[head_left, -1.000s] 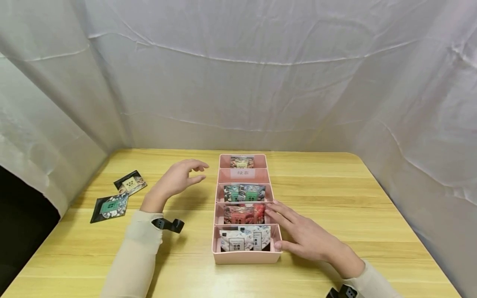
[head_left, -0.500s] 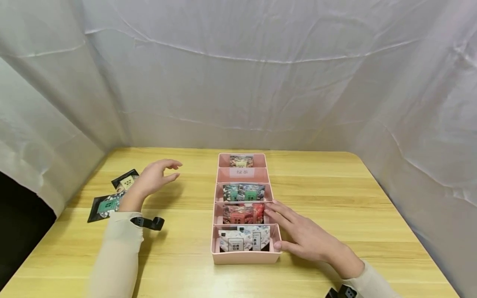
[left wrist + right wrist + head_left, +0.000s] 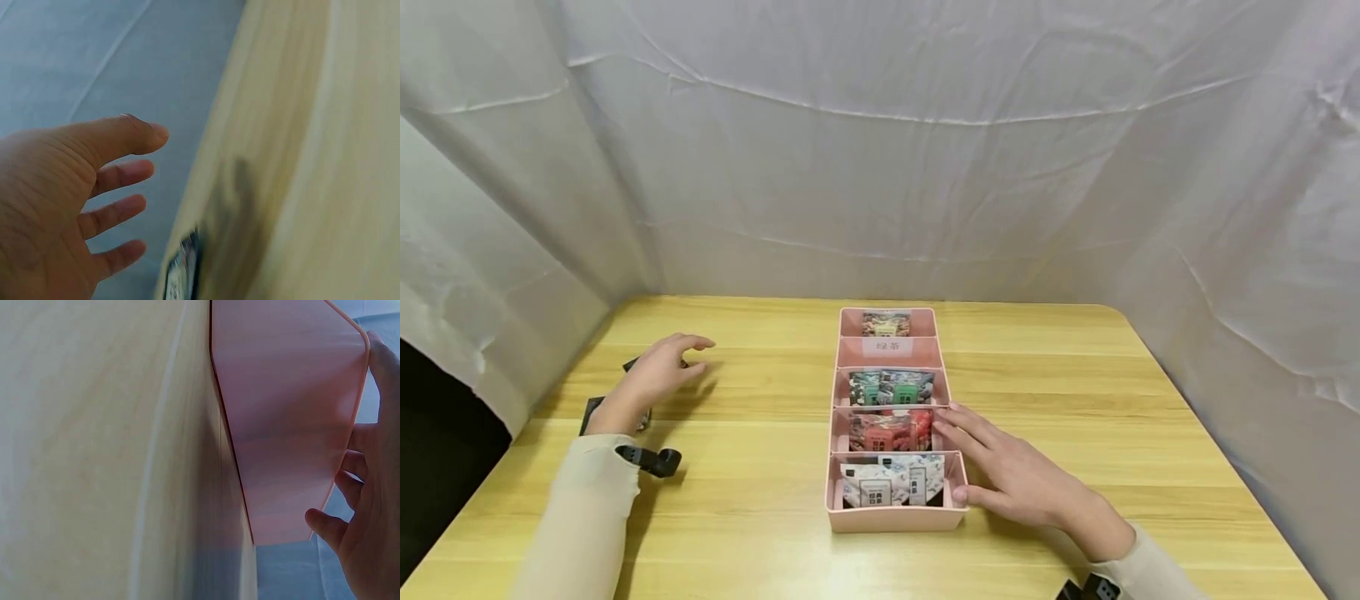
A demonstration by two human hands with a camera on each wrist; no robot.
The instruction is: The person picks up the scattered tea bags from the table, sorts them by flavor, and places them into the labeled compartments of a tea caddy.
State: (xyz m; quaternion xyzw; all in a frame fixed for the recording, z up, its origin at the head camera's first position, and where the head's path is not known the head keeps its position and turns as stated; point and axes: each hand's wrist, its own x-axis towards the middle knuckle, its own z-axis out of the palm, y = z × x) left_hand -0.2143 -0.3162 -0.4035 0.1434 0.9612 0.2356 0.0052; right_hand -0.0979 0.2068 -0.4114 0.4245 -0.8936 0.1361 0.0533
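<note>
My left hand (image 3: 658, 375) hovers over the left part of the table, fingers loosely bent and holding nothing. Beneath it lie two flat tea sachets, mostly hidden; a dark corner of the nearer sachet (image 3: 591, 408) and an edge of the farther sachet (image 3: 631, 363) show. In the left wrist view one sachet (image 3: 181, 272) appears below the fingers. My right hand (image 3: 1011, 479) rests its fingertips on the right rim of a pink divided box (image 3: 897, 520). Inside are white sachets (image 3: 891, 483) in front, then red sachets (image 3: 891, 432), green sachets (image 3: 891, 388) and a yellow-labelled sachet (image 3: 886, 324) at the back.
A paper label (image 3: 886, 347) is on a divider near the box's far end. The wooden table (image 3: 760, 517) extends on both sides of the box. Pale cloth (image 3: 880, 183) hangs behind and at both sides.
My left hand has moved left from beside the box to over the two loose sachets, covering most of them. The right hand and the box have stayed put.
</note>
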